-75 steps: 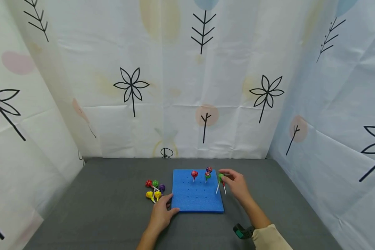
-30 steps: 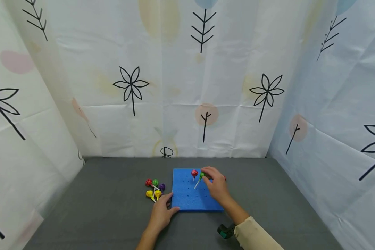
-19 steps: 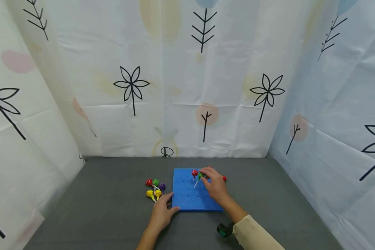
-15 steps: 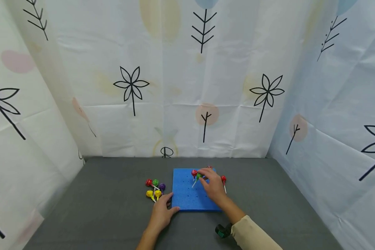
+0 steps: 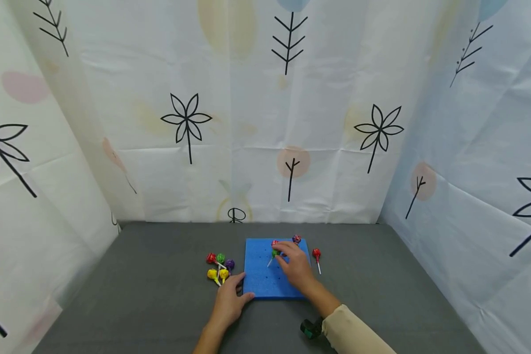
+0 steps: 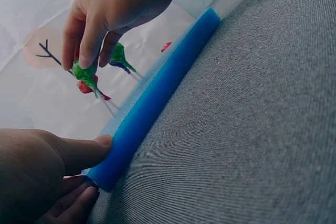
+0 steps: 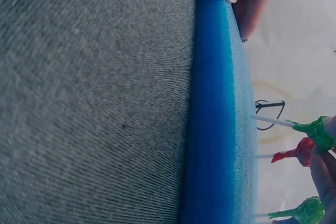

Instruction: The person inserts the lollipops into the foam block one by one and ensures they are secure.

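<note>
My right hand (image 5: 295, 267) pinches a green-wrapped lollipop (image 5: 275, 253) by its head above the blue foam board (image 5: 270, 290). Its white stick points down toward the board; in the right wrist view the stick's tip (image 7: 254, 117) is at the surface, but I cannot tell whether it is in a hole. My left hand (image 5: 229, 299) grips the board's near left corner, thumb on top. A red lollipop (image 7: 302, 153) stands upright in the board just behind. Farther right stand another green lollipop (image 7: 311, 211), hidden in the head view, and a red-and-purple one (image 5: 296, 239).
Left of the board lies a loose cluster of red, green, purple and yellow lollipops (image 5: 211, 275). One red lollipop (image 5: 316, 252) lies right of the board on the grey table (image 5: 159, 295). A patterned white curtain (image 5: 248, 187) encloses the back and sides.
My right hand has carried the green lollipop leftward from beyond the board's right edge to its left part. The red lollipop at the right is uncovered. The left hand has stayed put.
</note>
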`<state>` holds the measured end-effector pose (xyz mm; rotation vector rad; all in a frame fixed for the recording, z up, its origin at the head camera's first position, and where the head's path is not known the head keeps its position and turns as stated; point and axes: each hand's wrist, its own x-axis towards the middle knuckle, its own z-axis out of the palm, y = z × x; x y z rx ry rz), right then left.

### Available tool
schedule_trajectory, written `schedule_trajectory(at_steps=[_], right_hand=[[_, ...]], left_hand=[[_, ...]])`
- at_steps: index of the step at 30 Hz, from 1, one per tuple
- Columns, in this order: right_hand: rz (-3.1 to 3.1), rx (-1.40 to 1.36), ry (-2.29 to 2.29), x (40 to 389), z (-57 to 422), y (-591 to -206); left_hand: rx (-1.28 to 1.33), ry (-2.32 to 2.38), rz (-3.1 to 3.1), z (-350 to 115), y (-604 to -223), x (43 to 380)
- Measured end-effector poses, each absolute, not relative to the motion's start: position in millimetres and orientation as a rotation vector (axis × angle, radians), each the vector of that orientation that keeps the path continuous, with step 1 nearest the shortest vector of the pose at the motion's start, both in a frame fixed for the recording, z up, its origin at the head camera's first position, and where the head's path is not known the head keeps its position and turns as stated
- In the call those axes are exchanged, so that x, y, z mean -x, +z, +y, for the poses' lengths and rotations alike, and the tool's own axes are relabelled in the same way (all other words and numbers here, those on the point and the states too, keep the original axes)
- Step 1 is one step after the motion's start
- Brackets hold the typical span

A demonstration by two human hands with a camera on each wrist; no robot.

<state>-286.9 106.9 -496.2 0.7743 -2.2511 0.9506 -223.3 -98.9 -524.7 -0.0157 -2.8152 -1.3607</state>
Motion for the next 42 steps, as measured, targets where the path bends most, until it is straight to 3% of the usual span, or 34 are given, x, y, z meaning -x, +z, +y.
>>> schedule_trajectory(at_steps=[29,42], right_hand=[[-2.433,-0.716,1.072,290.0,97.9,-488.4],[-2.435,-0.593,1.499,290.6,100.3,-494.5]], left_hand=[[0.041,-1.342,-2.808,-100.3,-526.9,222.8],[0.052,-1.354,-2.795,-99.6,-525.6,222.0]])
